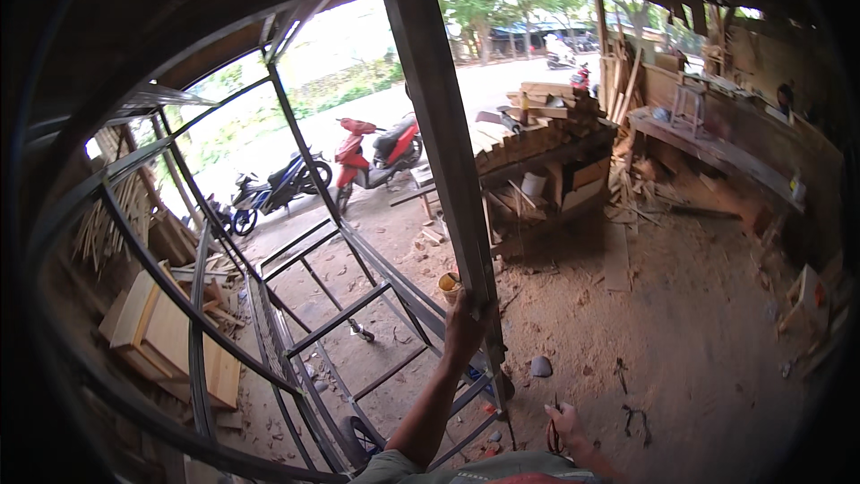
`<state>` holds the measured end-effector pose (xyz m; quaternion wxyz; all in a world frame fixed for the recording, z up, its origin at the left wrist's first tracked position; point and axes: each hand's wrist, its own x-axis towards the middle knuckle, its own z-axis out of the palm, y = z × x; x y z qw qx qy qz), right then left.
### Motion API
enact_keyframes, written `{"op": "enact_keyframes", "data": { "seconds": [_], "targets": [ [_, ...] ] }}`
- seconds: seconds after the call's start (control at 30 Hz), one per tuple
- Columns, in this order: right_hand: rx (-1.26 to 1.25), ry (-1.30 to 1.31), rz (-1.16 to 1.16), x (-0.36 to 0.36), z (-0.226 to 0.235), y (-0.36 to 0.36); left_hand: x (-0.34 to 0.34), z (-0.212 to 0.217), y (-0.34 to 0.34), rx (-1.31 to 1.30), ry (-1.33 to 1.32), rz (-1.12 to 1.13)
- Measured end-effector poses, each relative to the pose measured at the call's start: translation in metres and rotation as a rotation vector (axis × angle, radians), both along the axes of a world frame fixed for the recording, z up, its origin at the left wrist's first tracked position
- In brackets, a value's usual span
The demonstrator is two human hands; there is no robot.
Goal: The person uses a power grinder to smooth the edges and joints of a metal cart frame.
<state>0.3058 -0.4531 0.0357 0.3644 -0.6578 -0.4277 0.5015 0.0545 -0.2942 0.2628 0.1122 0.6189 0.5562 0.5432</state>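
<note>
Metal frame [339,320] of dark bars is set on the dusty floor [573,332], mostly ahead and to the left, with its thick upright post [441,134] leaning across the middle of the view. Nearest, the right hand [564,421] is held low beside the foot of the post, its fingers closed on a thin dark tool [554,437]. By the left hand [464,324], raised on an outstretched forearm, the lower part of the post is overlapped; a yellow cup [450,283] is seen just above its fingers, but whether cup or post is gripped cannot be told.

Under the near bars a dark wheel [361,435] is partly hidden. To the right of the post, a grey stone [541,366] and dark strips [638,423] are scattered on the floor. A small caster [360,332] is seen farther in, among the bars, while a pale wooden box [170,332] is partly crossed by the frame on the left.

Beyond, timber [555,133] is piled high, and a stool [688,108] is carried by a long wooden surface [726,159] at the right. Farther out, a red scooter [358,161] and a blue-black motorcycle [279,181] are parked in bright light, backed by green trees [488,0].
</note>
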Motion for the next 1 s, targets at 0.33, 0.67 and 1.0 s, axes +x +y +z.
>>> {"op": "enact_keyframes", "data": {
  "seconds": [0.33,0.67,1.0],
  "targets": [
    [0.153,-0.012,-0.055,0.145,-0.026,0.019,0.032,-0.014,0.012,-0.131,-0.251,0.127],
    [0.149,0.0,0.1,0.21,-0.024,0.057,0.049,-0.02,0.022,0.018,-0.213,0.176],
    [0.139,0.091,0.218,0.204,-0.008,0.057,0.051,-0.024,0.027,-0.02,-0.17,0.208]
  ]
}}
